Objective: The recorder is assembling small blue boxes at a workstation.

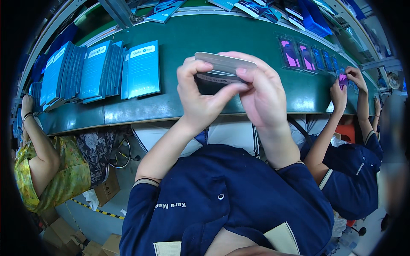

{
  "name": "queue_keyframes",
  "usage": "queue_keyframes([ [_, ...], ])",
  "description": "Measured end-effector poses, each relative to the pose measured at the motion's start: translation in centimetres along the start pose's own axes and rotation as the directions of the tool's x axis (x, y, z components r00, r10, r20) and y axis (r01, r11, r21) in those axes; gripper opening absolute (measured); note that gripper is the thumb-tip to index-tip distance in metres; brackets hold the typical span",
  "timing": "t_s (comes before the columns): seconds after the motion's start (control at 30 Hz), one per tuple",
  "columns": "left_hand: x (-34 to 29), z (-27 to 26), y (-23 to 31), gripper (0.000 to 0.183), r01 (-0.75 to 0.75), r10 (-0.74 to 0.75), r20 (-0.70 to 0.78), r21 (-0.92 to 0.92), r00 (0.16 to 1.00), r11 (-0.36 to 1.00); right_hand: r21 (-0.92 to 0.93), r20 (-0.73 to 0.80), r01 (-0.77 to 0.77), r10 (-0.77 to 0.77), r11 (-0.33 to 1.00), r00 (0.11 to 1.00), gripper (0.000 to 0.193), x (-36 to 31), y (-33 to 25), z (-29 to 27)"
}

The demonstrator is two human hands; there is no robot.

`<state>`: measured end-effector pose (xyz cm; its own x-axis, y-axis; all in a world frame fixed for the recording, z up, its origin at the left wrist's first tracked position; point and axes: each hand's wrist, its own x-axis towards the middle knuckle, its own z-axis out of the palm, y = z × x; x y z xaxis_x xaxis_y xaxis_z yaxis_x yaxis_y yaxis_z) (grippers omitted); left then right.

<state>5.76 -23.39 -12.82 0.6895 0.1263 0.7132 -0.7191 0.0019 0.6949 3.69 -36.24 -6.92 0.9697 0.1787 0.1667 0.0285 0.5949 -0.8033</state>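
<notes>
In front of my chest, above the near edge of the table, I hold a thin flat carton (225, 62) in both hands. Its pale grey flap stands up along the top, with a darker printed panel showing underneath. My left hand (197, 91) grips the left end, its fingers closed round it and its thumb stretched along the lower edge. Closed on the right end is my right hand (265, 91), the thumb pressed against the flap. Whether anything lies inside the carton is hidden.
Rows of blue boxes (142, 70) stand at the left on the green table (183, 36). Clear trays with pink pieces (290, 53) lie at the right. A blue bin (315, 19) is behind them. Co-workers' hands (339, 96) are at the right, another hand (27, 103) far left.
</notes>
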Motion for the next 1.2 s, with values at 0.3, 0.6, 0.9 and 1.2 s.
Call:
queue_keyframes([
  [0.3,2.7,-0.7,2.3,0.026,0.285,-0.317,0.008,-0.459,0.948,0.841,-0.514,0.103,0.523,-0.556,0.68,0.825,0.02,1.2,4.1,-0.9],
  [0.6,1.8,-2.0,-2.1,0.035,-0.084,0.088,0.043,-0.076,0.995,0.994,-0.591,0.234,0.571,-0.556,0.571,0.798,0.043,2.0,6.0,-2.9],
  [0.9,4.0,-4.6,1.3,0.086,-0.113,-0.267,0.153,0.981,0.952,0.159,-0.935,0.332,0.247,-0.39,-0.253,0.859,0.053,14.4,2.6,-9.8],
  [1.2,4.8,-9.9,-1.7,0.06,-0.23,-0.392,0.177,0.969,0.903,-0.093,-0.734,0.254,0.156,-0.054,-0.661,0.966,0.046,9.4,2.9,-10.3],
])
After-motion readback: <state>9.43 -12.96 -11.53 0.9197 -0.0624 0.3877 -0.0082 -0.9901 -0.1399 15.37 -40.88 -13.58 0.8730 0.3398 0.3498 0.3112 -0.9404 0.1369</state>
